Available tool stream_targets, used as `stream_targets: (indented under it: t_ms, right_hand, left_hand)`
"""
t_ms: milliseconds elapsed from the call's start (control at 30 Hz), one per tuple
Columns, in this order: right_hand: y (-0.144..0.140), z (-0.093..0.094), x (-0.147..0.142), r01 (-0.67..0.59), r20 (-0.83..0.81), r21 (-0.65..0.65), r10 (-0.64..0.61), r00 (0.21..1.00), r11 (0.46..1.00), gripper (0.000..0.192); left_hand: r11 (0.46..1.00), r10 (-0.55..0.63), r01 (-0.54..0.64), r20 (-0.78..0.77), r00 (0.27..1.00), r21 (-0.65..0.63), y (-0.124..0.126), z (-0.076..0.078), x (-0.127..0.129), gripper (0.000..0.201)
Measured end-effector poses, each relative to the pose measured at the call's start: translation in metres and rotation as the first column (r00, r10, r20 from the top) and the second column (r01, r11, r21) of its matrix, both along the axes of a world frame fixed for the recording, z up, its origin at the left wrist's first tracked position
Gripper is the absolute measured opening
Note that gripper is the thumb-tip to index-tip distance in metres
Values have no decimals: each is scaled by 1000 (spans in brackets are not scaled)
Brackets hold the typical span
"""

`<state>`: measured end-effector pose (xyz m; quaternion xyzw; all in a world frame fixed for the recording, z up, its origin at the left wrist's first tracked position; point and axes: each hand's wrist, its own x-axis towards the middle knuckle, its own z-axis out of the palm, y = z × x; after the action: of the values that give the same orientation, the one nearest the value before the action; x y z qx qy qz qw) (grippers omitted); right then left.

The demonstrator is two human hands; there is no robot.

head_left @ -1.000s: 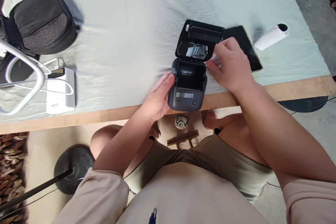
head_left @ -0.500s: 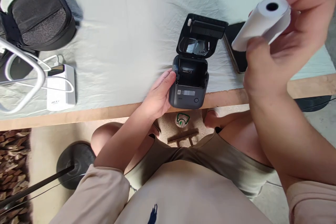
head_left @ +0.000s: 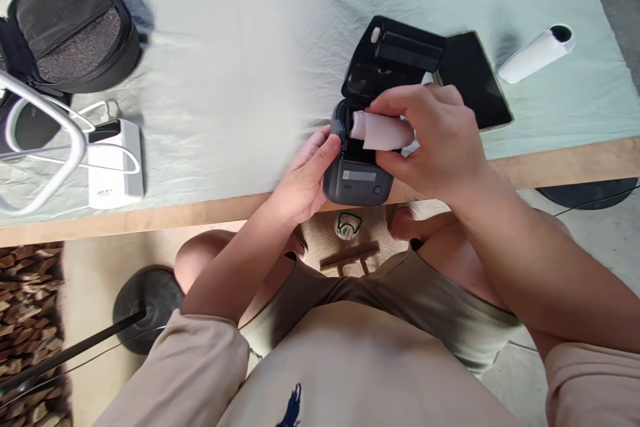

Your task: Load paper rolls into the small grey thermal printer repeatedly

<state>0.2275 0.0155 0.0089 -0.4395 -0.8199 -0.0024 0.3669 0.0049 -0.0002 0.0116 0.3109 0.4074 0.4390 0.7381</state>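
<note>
Printer (head_left: 357, 181) compartment hidden behind right hand (head_left: 440, 143), paper roll (head_left: 383, 131).
</note>
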Motion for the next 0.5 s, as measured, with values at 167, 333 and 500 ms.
stream_targets:
  t_ms: [167,333,500]
  right_hand:
    - [4,0,-5,-30,-77,50,34,996,998,19]
    - [-7,2,-15,-113,-110,93,123,986,989,23]
    - [-10,3,-15,-171,-146,-4,168,975,985,36]
  left_hand:
    - [999,53,-53,14,998,-11,2,-3,2,28]
    - [1000,15,-13,88,996,-22,5,-6,-1,29]
    - [1000,-23,23,1,1000,14,3,-5,-7,47]
